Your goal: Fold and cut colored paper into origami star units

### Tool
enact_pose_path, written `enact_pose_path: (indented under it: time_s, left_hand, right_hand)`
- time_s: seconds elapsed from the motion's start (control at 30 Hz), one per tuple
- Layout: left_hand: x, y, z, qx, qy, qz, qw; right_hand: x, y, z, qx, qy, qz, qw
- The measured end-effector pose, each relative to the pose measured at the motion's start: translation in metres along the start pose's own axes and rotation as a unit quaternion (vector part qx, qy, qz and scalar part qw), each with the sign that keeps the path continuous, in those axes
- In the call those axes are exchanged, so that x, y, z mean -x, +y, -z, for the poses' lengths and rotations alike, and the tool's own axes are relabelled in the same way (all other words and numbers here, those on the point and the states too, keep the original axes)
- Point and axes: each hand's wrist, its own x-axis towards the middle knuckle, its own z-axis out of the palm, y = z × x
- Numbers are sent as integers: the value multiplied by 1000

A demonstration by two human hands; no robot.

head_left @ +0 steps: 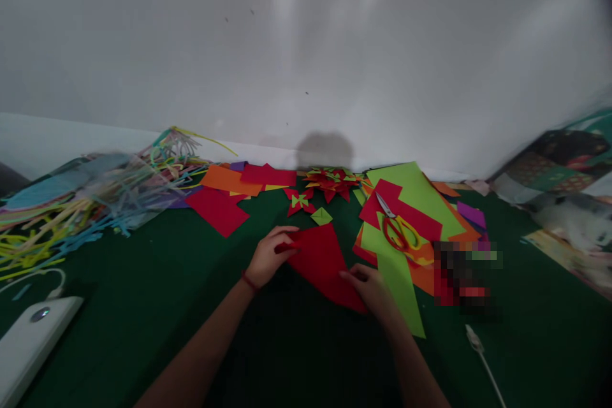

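Note:
A red sheet of paper [321, 261] is held between my two hands above the dark green table. My left hand [270, 256] pinches its upper left corner, where a bit of the edge curls between thumb and fingers. On the lower right side, my right hand [367, 287] grips the sheet's edge between thumb and fingertips. Just beyond the sheet lies a small folded green paper piece [322, 216]. Behind that are a red and green paper star [300, 201] and a pile of similar folded stars [333, 183].
Scissors with red and yellow handles [400, 231] rest on green paper sheets [406, 191] at right. Red paper [217, 209] lies left of centre. Colourful paper strips [52, 236] heap at far left, near a white power bank [41, 347]. A white cable [484, 357] lies front right.

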Motion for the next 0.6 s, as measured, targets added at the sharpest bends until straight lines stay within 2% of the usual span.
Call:
enact_pose_path:
  time_s: [0.1,0.27,0.37,0.43,0.53,0.6]
  left_hand:
    - [2,1,5,55,-2,-6,998]
    - [12,-2,12,121,-96,-53,987]
    - [20,-3,12,141,-116,-48,982]
    - [24,-4,13,154,-56,14,986]
    - [28,-11,17,153,83,129,976]
    - [30,-17,18,142,134,164,967]
  right_hand:
    - [-3,3,2,-23,-4,-14,1000]
    - [-13,10,-5,-81,-72,-46,993]
    - [-21,9,-10,-81,-86,-45,992]
    - [-27,7,-10,-91,-80,-35,992]
    - [-33,4,-5,-114,-50,-28,992]
    - [-36,3,-1,-129,-36,-30,991]
